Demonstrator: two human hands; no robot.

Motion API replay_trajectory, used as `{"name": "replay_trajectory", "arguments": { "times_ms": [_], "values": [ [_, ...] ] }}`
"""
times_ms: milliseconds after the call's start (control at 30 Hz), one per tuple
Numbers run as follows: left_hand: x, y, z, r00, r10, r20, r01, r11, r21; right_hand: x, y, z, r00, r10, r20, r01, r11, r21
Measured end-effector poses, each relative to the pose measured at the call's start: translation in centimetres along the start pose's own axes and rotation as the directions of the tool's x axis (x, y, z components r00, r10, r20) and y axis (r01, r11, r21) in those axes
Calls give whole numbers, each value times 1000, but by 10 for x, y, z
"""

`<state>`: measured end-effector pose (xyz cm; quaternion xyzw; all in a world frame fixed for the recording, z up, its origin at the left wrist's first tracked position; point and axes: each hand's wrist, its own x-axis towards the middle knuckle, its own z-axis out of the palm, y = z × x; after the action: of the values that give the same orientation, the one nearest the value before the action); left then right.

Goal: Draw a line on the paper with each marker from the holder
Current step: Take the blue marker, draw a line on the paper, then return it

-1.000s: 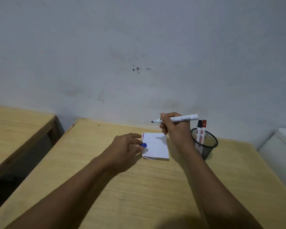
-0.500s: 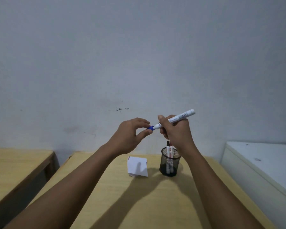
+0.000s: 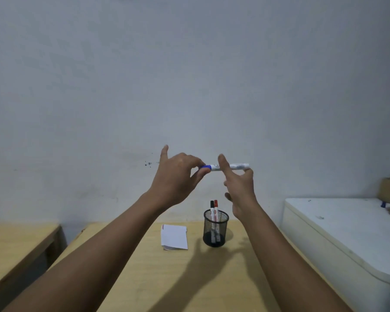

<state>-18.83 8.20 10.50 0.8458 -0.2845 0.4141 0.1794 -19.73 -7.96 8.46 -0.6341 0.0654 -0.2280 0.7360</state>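
Now that the blue cap is back on its tip, where half a second ago the left fingers were only bringing it up to the bare end, the blue marker (image 3: pixel 225 167) lies level in the air, high above the table and in front of the wall, held between both hands. Left hand (image 3: pixel 178 176): thumb and forefinger pinched on the blue cap end, little finger raised clear. Right hand (image 3: pixel 240 188): loosening, forefinger stretched up across the white barrel, remaining fingers spread, the far end of the barrel resting against them (whether any real pressure remains there cannot be told). One second ago the same marker was uncapped over the paper, cap in the left hand; the change reads as this marker's turn being over. Holder (image 3: pixel 216 230): black mesh cup, upright on the table, containing a black marker (image 3: pixel 212 210) and a red marker (image 3: pixel 216 210), both capped and standing side by side. Paper (image 3: pixel 175 237): small white pad just left of the holder, not touching it; red marks show at its top left corner, any blue line too faint to confirm. Table (image 3: pixel 212 278): pale wood. White cabinet (image 3: pixel 338 233) to the right. Judged next: the blue marker goes back to the holder, likely by the left hand.
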Motion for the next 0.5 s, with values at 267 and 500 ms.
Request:
{"name": "replay_trajectory", "arguments": {
  "times_ms": [267, 500],
  "values": [
    [20, -13, 41, 992, -103, 67, 112, 983, -144, 16, 27, -19, 893, -401, 205, 447, 737, -506],
    [47, -12, 94, 969, -200, 144, 237, 917, -321, 62, 62, -30, 880, -392, 269, 475, 700, -533]
  ]
}}
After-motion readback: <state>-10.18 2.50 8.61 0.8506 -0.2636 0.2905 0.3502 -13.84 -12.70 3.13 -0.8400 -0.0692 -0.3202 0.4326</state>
